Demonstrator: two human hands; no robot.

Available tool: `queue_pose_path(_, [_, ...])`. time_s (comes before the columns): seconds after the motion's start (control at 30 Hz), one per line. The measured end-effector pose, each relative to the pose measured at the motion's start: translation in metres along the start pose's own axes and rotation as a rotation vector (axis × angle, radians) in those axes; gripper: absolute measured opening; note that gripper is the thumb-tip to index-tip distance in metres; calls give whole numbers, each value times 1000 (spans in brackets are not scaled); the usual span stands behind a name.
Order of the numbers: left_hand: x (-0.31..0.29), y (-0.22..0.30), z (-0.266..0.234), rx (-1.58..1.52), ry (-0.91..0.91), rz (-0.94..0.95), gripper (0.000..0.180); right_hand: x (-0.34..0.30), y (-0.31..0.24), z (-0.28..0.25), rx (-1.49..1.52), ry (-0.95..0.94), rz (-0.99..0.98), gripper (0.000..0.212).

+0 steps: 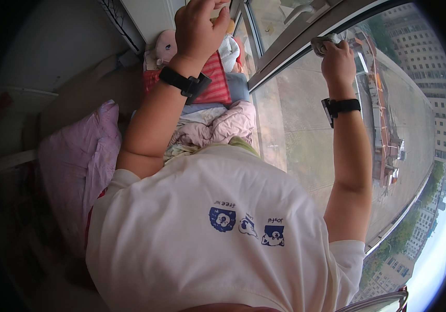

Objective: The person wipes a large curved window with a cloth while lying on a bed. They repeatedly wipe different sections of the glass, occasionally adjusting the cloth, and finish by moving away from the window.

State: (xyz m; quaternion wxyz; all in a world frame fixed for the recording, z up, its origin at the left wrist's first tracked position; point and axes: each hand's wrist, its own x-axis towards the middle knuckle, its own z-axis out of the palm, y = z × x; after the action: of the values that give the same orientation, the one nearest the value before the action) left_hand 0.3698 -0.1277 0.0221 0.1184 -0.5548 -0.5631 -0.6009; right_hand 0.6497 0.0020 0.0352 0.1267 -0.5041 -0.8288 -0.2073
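Note:
My right hand (337,65) is raised at the upper right, its fingers closed on a crumpled grey cloth (325,45). The cloth lies against the window glass (306,104), close to the pale window frame (285,55). At the top, my left hand (198,32) is lifted in front of the bedding, left of the window frame. Its fingers curl inward and are partly cut off by the picture's upper edge; what they hold, if anything, is hidden. A black band circles each wrist.
Beneath my left arm lie a red striped pillow (217,83), a pink plush toy (166,48) and a rumpled pink blanket (236,120). A pinkish-purple pillow (80,148) stands at the left. A window handle (299,13) juts out at the top. Outside are a paved yard and buildings.

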Motion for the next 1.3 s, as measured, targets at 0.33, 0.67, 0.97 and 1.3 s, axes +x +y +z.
queue_pose_path(0.33, [-60, -20, -112, 382, 129, -50, 18, -6, -96, 45, 591, 74, -298, 33])
queue_pose_path(0.67, [-173, 41, -206, 667, 296, -335, 21, -44, -142, 67, 796, 74, -532, 24])
queue_pose_path(0.97, [-204, 37, -214, 694, 341, -201, 22, -58, -155, 90, 785, -27, -509, 33])
queue_pose_path(1.3, [-215, 20, -267, 851, 324, -234, 24, -37, -251, 93, 912, 10, -638, 36])
